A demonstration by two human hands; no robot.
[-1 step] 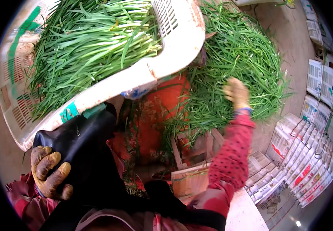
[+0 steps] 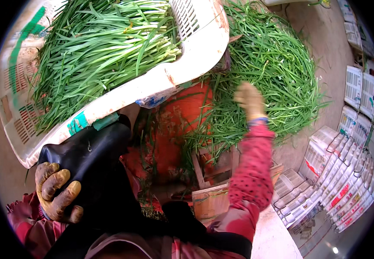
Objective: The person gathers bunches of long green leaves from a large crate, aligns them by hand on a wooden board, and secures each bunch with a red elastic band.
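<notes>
My right hand [image 2: 250,101], in a tan glove, is over the near left part of a loose heap of garlic chives [image 2: 282,64]; motion smears its fingers, and I cannot tell whether they hold any leaves. My left hand [image 2: 57,192], in a stained, yellowish glove, rests on shiny black material [image 2: 85,151] covering my leg, fingers bent and apart, nothing visible in them. In front of me at the left, a white slotted plastic crate [image 2: 200,56] contains garlic chives [image 2: 113,56] laid side by side, pale stem ends toward the right.
Between crate and heap lies a red-orange surface [image 2: 191,116] with scattered leaves. A wooden frame [image 2: 210,200] stands below the heap, close to my right arm. Stacked white crates [image 2: 342,181] line the right side. A blue-and-clear plastic wrapping [image 2: 154,100] clings beneath the crate rim.
My right hand and forearm have shifted slightly left across the heap. The left hand stays almost in place, and the crate looks unchanged.
</notes>
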